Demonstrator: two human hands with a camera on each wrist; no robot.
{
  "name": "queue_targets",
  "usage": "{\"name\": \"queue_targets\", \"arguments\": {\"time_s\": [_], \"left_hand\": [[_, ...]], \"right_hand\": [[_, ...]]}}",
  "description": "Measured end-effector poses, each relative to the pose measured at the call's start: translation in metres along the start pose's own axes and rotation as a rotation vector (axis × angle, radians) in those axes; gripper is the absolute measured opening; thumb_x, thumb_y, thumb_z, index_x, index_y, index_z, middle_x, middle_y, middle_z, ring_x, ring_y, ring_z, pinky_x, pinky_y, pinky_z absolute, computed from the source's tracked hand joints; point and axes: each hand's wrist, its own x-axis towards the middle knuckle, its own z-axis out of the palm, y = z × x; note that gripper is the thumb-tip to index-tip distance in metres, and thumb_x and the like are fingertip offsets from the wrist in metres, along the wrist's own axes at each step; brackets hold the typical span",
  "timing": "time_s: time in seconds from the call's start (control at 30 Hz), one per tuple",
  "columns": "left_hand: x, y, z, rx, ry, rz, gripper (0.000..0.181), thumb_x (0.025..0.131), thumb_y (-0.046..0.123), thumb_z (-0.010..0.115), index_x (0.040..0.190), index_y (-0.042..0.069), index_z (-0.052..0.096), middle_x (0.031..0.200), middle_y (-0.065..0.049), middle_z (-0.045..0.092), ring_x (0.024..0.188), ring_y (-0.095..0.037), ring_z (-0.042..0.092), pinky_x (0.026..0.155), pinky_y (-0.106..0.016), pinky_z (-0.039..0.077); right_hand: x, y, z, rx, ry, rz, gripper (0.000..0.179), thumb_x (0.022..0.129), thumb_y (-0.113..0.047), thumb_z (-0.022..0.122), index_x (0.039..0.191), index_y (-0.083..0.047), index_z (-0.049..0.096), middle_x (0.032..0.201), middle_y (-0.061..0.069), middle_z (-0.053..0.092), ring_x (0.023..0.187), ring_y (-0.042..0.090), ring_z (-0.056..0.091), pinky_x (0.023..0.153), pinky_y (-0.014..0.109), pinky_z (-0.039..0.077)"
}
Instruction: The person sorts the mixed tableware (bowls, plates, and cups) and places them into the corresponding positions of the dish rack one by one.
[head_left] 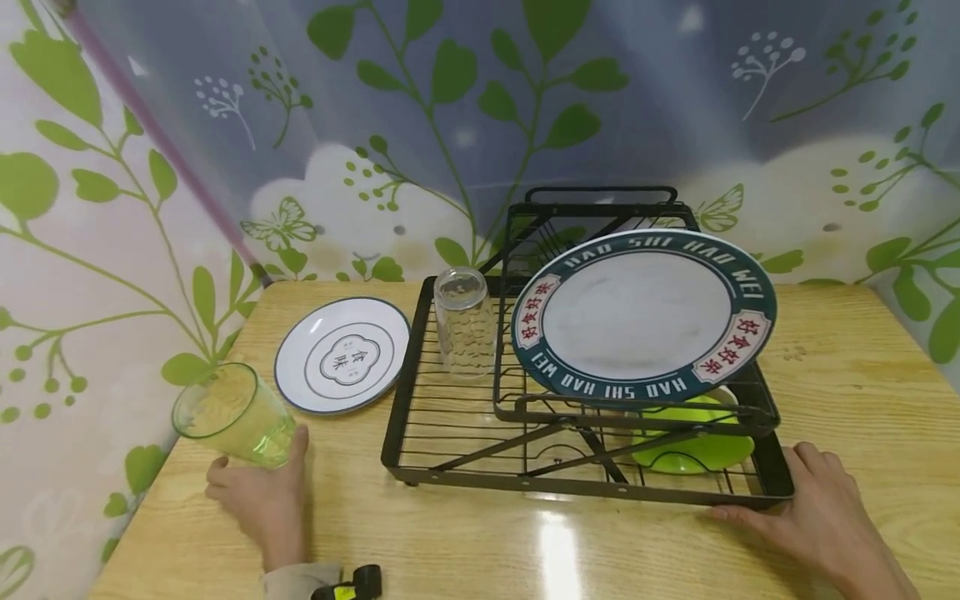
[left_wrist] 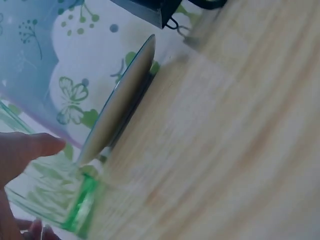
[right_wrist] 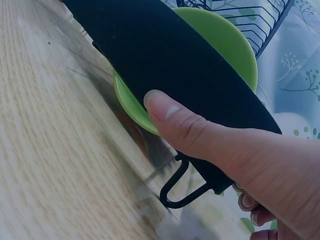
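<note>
Tilted green glass (head_left: 238,412) at lower left, left hand (head_left: 264,498) gripping it, white plate (head_left: 342,354) left of centre, black rack (head_left: 573,487) right of centre, teal-rimmed plate (head_left: 637,317) atop, right hand (head_left: 819,518) gripping rack's near corner, lower right.

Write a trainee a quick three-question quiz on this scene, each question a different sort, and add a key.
1. Multiple choice: what does the left grip hold?
A) the clear glass
B) the green glass
C) the small white plate

2. True or false: the right grip holds the dish rack by its side.

3. Fill in the blank: the large plate with the wide dark rim lies on the rack's ____ tier.

Key:
1. B, the green glass
2. True
3. upper
</note>
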Motion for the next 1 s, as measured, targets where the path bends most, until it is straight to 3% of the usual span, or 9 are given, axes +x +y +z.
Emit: {"name": "queue_targets", "arguments": {"time_s": [0.1, 0.27, 0.4, 0.5, 0.63, 0.77, 0.87, 1.0], "left_hand": [[0.005, -0.001, 0.008, -0.102, 0.036, -0.015, 0.104, 0.074, 0.039, 0.082, 0.145, -0.001, 0.019, 0.142, -0.027, 0.019, 0.131, -0.041, 0.023, 0.109, -0.053, 0.026], [0.008, -0.002, 0.017, -0.211, 0.101, -0.011, 0.092, 0.073, 0.025, 0.084, 0.141, 0.001, 0.026, 0.139, -0.021, 0.029, 0.130, -0.034, 0.024, 0.111, -0.042, 0.021], [0.010, -0.001, 0.020, -0.356, 0.074, -0.005, 0.086, 0.075, 0.013, 0.082, 0.140, 0.004, 0.026, 0.142, -0.015, 0.035, 0.134, -0.026, 0.031, 0.113, -0.030, 0.020], [0.010, -0.001, 0.020, -0.415, 0.047, -0.006, 0.084, 0.076, 0.008, 0.081, 0.140, 0.005, 0.027, 0.143, -0.013, 0.038, 0.133, -0.024, 0.035, 0.113, -0.028, 0.023], [0.008, -0.002, 0.020, -0.402, 0.037, 0.017, 0.083, 0.075, 0.010, 0.082, 0.140, 0.004, 0.031, 0.138, -0.013, 0.044, 0.129, -0.025, 0.040, 0.111, -0.031, 0.027], [0.007, -0.002, 0.020, -0.336, 0.054, 0.071, 0.074, 0.073, 0.016, 0.085, 0.131, 0.004, 0.041, 0.116, -0.007, 0.051, 0.101, -0.020, 0.047, 0.089, -0.028, 0.038], [0.006, -0.002, 0.020, -0.310, 0.058, 0.093, 0.071, 0.071, 0.021, 0.087, 0.126, 0.006, 0.045, 0.106, 0.000, 0.050, 0.087, -0.014, 0.042, 0.074, -0.028, 0.034], [0.005, -0.001, 0.018, -0.321, 0.050, 0.095, 0.073, 0.070, 0.022, 0.088, 0.127, 0.007, 0.045, 0.109, 0.003, 0.050, 0.087, -0.011, 0.043, 0.073, -0.027, 0.034]], "right_hand": [[0.000, 0.000, 0.000, -0.004, -0.001, 0.000, 0.107, 0.056, -0.063, 0.084, 0.122, 0.013, 0.048, 0.099, 0.030, 0.048, 0.089, 0.045, 0.041, 0.081, 0.059, 0.033], [0.000, 0.001, 0.000, 0.002, 0.002, -0.007, 0.106, 0.056, -0.062, 0.084, 0.122, 0.013, 0.049, 0.098, 0.029, 0.048, 0.089, 0.045, 0.042, 0.081, 0.060, 0.033], [0.000, 0.001, 0.001, 0.004, -0.001, 0.000, 0.107, 0.056, -0.062, 0.084, 0.123, 0.014, 0.049, 0.100, 0.031, 0.048, 0.091, 0.047, 0.042, 0.083, 0.061, 0.033], [0.000, 0.001, 0.001, 0.006, -0.003, 0.005, 0.108, 0.056, -0.063, 0.084, 0.123, 0.014, 0.048, 0.101, 0.032, 0.048, 0.091, 0.048, 0.042, 0.083, 0.062, 0.033], [0.000, 0.002, 0.001, 0.006, -0.004, 0.006, 0.108, 0.056, -0.063, 0.084, 0.123, 0.014, 0.048, 0.102, 0.033, 0.047, 0.092, 0.048, 0.042, 0.082, 0.062, 0.033], [0.001, 0.002, 0.001, 0.002, 0.001, 0.003, 0.109, 0.056, -0.063, 0.084, 0.123, 0.015, 0.048, 0.101, 0.032, 0.047, 0.091, 0.047, 0.042, 0.081, 0.061, 0.034], [0.000, 0.002, 0.002, 0.004, 0.014, -0.002, 0.108, 0.055, -0.062, 0.085, 0.122, 0.014, 0.048, 0.100, 0.031, 0.048, 0.090, 0.046, 0.042, 0.080, 0.060, 0.034], [-0.001, 0.002, 0.002, 0.010, 0.026, -0.011, 0.107, 0.054, -0.061, 0.086, 0.122, 0.013, 0.049, 0.100, 0.031, 0.047, 0.089, 0.046, 0.042, 0.079, 0.060, 0.034]]}}
